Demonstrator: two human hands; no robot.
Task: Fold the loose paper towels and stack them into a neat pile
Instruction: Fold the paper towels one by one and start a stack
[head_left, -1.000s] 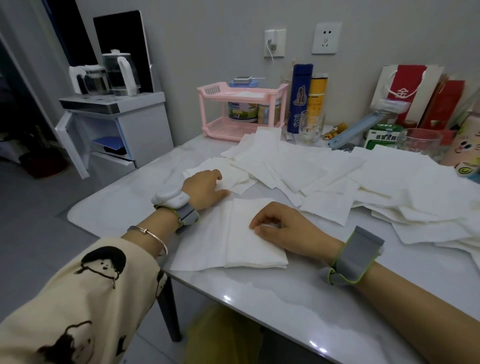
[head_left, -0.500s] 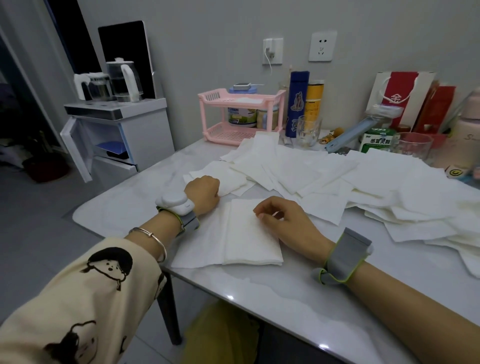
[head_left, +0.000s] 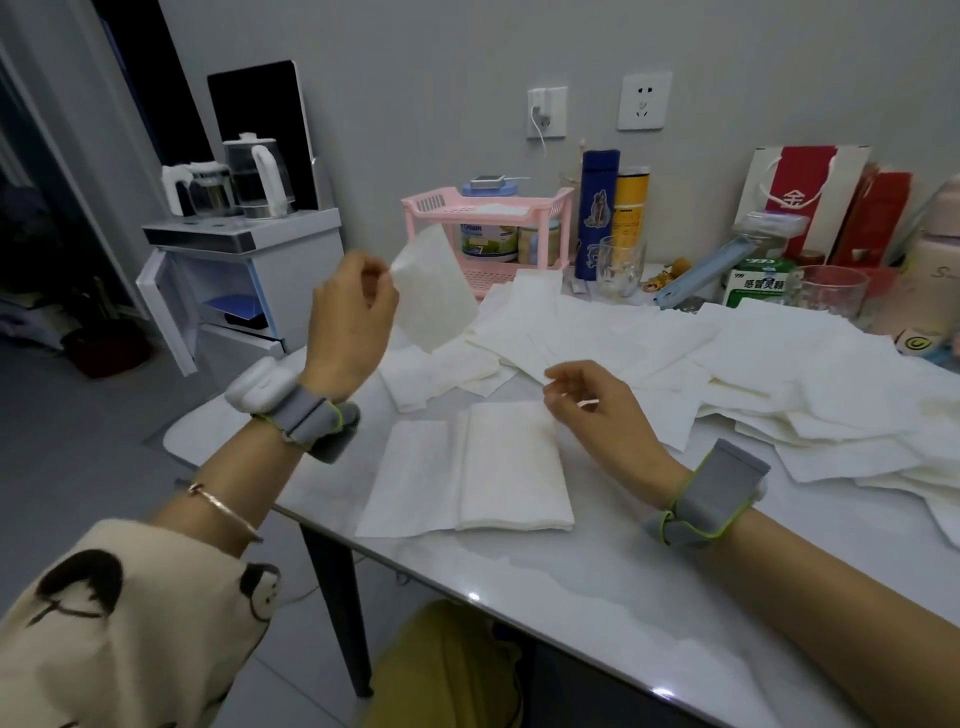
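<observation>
My left hand is raised above the table's left end and pinches one corner of a single white paper towel, which hangs in the air. My right hand hovers low over the far right corner of the folded pile, fingers loosely curled with nothing in them, fingertips close to the edge of a loose sheet. The folded pile lies on an unfolded sheet near the front edge. Several loose towels spread in a heap across the middle and right of the white table.
Along the wall stand a pink rack, a blue bottle, a yellow can, two glass cups, a green box and red bags. A cabinet with kettles stands left of the table.
My left hand has lifted off the table with a loose towel pinched in it. My right hand has come off the folded pile and shifted slightly back and right.
</observation>
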